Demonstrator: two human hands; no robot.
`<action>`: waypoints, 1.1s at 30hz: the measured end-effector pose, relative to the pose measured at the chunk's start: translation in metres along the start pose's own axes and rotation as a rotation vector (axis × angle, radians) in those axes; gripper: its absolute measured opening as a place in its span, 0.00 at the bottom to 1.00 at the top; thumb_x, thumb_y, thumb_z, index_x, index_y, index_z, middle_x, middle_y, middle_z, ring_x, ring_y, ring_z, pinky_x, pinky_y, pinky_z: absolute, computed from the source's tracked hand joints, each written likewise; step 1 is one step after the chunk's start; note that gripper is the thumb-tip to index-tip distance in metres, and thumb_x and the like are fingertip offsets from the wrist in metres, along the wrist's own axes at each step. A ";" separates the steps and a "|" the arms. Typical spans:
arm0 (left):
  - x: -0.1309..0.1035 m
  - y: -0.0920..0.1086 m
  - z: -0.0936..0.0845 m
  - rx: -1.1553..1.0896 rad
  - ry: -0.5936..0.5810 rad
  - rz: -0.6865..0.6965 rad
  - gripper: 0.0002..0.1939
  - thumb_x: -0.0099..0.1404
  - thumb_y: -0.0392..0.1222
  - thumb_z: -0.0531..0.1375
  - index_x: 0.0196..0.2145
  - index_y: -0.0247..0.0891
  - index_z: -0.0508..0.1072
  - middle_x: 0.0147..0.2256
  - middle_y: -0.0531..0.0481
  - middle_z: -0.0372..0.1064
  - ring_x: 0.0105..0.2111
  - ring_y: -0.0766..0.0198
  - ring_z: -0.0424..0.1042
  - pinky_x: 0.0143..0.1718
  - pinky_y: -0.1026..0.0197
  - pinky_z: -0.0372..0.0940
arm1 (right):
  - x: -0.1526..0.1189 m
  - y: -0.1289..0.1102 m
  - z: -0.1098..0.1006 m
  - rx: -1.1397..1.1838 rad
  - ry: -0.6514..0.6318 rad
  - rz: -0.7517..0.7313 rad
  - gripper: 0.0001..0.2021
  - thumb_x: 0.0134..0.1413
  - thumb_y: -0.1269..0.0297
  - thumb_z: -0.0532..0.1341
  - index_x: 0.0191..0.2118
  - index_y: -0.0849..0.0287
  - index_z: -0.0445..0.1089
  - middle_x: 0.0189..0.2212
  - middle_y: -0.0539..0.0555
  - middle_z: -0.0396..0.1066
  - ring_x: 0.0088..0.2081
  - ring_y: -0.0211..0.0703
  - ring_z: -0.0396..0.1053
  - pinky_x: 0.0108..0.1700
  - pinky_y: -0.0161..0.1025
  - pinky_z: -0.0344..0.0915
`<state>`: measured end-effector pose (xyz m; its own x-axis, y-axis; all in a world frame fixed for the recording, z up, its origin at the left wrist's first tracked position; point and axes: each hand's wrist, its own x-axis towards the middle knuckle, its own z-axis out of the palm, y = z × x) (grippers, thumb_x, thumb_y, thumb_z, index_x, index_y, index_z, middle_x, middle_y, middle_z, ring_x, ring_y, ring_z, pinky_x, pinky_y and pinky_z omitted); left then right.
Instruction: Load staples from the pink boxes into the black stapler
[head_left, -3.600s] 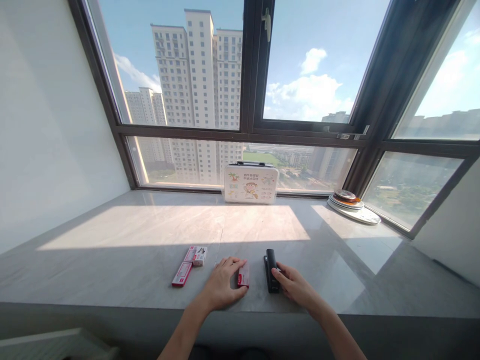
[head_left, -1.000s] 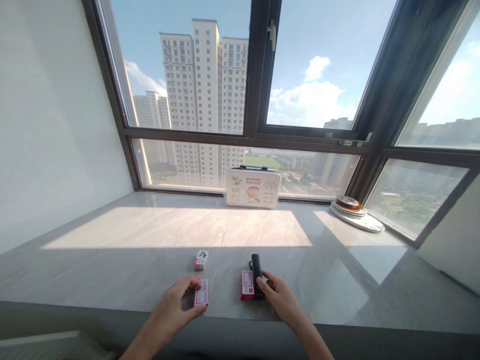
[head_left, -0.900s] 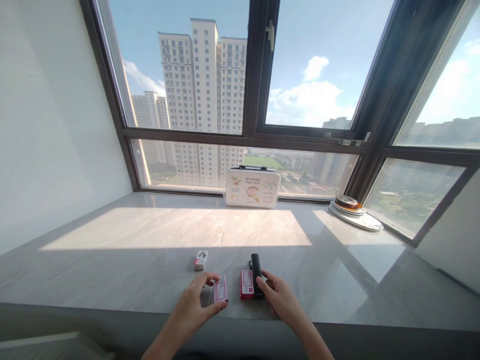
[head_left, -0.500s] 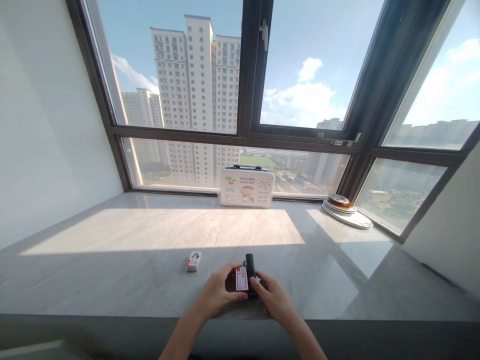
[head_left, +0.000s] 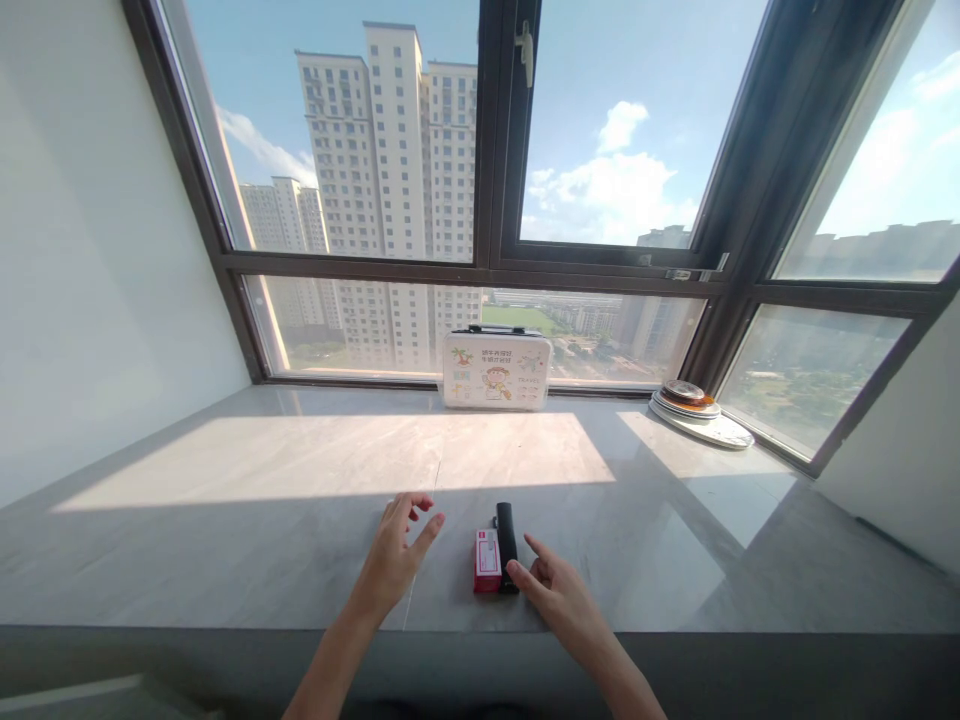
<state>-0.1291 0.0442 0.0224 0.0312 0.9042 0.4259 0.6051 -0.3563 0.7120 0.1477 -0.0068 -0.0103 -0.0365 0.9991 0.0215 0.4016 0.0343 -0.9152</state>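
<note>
On the grey marble sill stands a small red and white box (head_left: pixel 487 560), right beside a black stapler-like object (head_left: pixel 506 545). My right hand (head_left: pixel 555 590) is just right of the black object, its thumb at or very near its side and its fingers apart. To the left of the red box, my left hand (head_left: pixel 394 560) hovers with fingers spread and slightly curled, holding nothing. The small white box seen earlier is almost wholly hidden behind my left hand.
A white case with cartoon prints (head_left: pixel 496 372) stands against the window at the back. Stacked plates or lids (head_left: pixel 686 405) lie in the back right corner. The marble sill (head_left: pixel 225 560) ends at a front edge near my forearms.
My left hand has let go of the red and white box and moved left, over the small white box. My right hand has loosened and shifted slightly right.
</note>
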 end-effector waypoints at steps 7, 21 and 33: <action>0.025 -0.044 -0.031 0.268 -0.159 -0.294 0.24 0.67 0.64 0.51 0.26 0.42 0.64 0.22 0.54 0.67 0.26 0.59 0.69 0.29 0.62 0.54 | -0.007 -0.009 0.007 -0.242 -0.007 -0.019 0.46 0.46 0.48 0.70 0.68 0.63 0.57 0.25 0.48 0.68 0.28 0.43 0.66 0.29 0.36 0.55; 0.032 0.020 0.051 0.080 -0.594 -0.093 0.35 0.70 0.67 0.42 0.25 0.42 0.76 0.20 0.49 0.74 0.27 0.56 0.73 0.32 0.60 0.59 | 0.000 -0.036 0.009 -0.249 -0.072 -0.153 0.20 0.47 0.61 0.70 0.48 0.53 0.73 0.29 0.49 0.76 0.29 0.44 0.68 0.28 0.35 0.53; 0.052 0.016 0.074 -0.069 -0.966 -0.293 0.41 0.67 0.74 0.38 0.31 0.35 0.71 0.22 0.44 0.74 0.17 0.62 0.71 0.20 0.64 0.64 | 0.012 -0.027 -0.014 -0.279 -0.180 -0.162 0.21 0.46 0.61 0.69 0.49 0.56 0.74 0.33 0.49 0.78 0.34 0.47 0.72 0.35 0.35 0.60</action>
<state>-0.0592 0.1028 0.0145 0.5381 0.7507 -0.3833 0.6456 -0.0748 0.7600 0.1488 0.0048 0.0203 -0.2706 0.9606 0.0630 0.6109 0.2219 -0.7600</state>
